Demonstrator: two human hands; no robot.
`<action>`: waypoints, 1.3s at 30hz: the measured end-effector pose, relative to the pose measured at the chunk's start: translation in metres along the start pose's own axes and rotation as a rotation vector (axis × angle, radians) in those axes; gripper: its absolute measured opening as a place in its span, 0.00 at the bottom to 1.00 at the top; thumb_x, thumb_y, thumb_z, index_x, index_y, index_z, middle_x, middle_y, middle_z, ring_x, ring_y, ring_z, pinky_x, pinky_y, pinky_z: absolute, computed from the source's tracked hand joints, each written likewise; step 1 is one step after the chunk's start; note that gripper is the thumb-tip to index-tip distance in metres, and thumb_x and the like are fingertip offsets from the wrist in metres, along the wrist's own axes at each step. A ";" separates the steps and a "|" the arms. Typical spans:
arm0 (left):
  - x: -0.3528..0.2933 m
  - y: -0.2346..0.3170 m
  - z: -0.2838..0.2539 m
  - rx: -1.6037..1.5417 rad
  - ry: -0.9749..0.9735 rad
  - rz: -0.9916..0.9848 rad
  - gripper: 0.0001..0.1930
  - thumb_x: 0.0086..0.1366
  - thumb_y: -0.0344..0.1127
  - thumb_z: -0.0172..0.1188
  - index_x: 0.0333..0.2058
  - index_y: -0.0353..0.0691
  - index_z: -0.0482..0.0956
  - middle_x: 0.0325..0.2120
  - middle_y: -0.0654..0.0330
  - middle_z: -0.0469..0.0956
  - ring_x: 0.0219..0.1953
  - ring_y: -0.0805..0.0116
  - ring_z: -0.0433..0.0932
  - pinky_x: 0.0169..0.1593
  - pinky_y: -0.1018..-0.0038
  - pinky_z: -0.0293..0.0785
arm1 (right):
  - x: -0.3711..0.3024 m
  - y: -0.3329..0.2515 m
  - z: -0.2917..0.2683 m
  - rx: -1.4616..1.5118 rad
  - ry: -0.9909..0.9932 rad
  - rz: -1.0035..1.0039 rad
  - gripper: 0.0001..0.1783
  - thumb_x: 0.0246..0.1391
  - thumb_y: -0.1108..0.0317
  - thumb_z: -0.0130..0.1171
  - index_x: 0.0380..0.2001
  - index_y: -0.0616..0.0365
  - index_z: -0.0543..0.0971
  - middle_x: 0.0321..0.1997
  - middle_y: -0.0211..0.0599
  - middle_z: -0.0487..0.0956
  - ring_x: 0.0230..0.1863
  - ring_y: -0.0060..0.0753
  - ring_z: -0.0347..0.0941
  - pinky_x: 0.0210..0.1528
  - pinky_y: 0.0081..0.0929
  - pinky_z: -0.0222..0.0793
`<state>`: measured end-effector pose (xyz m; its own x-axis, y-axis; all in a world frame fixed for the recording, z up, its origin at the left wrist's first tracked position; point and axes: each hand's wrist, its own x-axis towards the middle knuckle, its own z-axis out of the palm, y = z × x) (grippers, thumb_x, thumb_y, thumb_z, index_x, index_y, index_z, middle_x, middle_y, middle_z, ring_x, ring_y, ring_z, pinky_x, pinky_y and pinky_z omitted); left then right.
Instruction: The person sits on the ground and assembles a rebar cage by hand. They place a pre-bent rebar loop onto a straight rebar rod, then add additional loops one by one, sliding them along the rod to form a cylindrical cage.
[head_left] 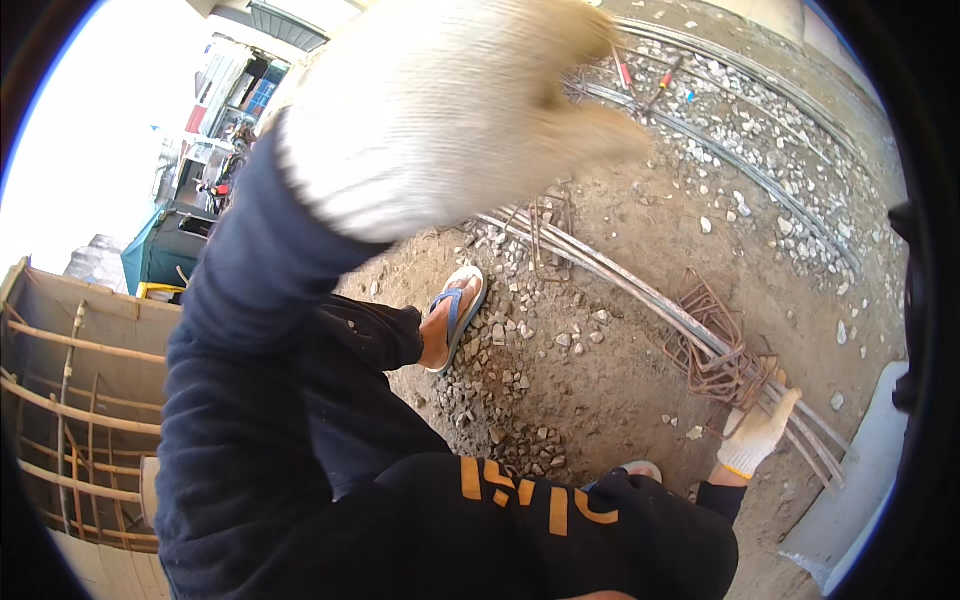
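My left hand (430, 110), in a white knit glove, is raised close to the view and slightly blurred. Its thumb and fingers stand apart, with nothing visible between them. At the lower right my right hand (760, 432), gloved too, is closed around a bundle of long steel rods (640, 290) near one end. Rusty bent-wire stirrups (712, 345) cluster around the rods just beyond that hand. More stirrups (548, 240) lie around the rods' far part, whose end my left glove hides.
A red-handled tool (660, 88) lies among gravel beside long thin bars (740, 165). My sandalled foot (458, 305) stands on stony dirt. A grey slab (860, 480) lies at right; a wooden frame with bamboo poles (90, 410) stands at left.
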<state>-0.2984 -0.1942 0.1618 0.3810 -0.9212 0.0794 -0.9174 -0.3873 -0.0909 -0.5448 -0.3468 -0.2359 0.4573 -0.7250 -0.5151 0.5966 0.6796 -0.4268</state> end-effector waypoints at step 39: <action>-0.056 -0.196 0.030 -0.984 0.052 1.410 0.16 0.63 0.34 0.63 0.45 0.29 0.79 0.31 0.48 0.81 0.33 0.57 0.82 0.34 0.61 0.78 | -0.147 -0.012 0.183 -2.341 -0.295 -0.083 0.21 0.54 0.57 0.64 0.46 0.59 0.80 0.37 0.52 0.83 0.40 0.53 0.81 0.43 0.39 0.76</action>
<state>-0.1368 -0.0683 0.1456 -0.7036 -0.4939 0.5109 -0.2424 0.8427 0.4808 -0.4986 -0.2692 -0.0187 0.6529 -0.5935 -0.4706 -0.7551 -0.5589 -0.3428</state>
